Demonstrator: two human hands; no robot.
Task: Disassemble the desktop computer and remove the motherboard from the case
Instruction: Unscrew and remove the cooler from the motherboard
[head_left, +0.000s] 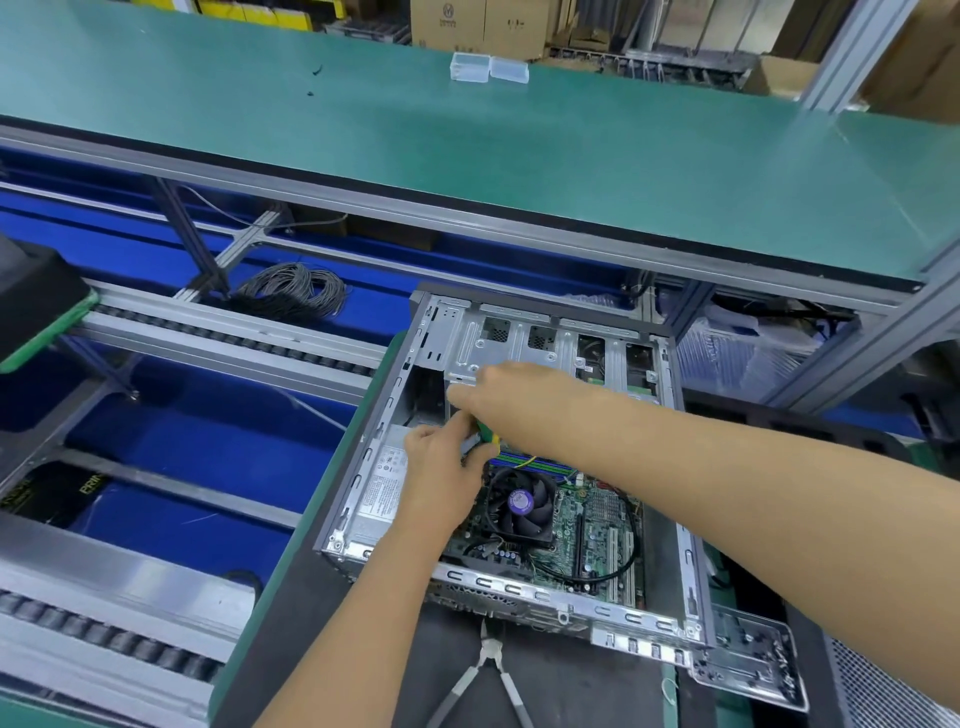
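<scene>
Working inside case (670, 364): left hand (441, 467) and right hand (511, 395) pinch green-handled tool (485, 434) near drive-cage edge; we'd keep it squarely seated.

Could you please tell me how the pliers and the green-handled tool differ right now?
The pliers lie untouched on the dark mat in front of the case, handles spread; the green-handled tool is held up inside the case, between the left hand and right hand. The pliers show whole, with grey handles; the tool is mostly hidden, only green and yellow showing. Both are hand tools.
</scene>
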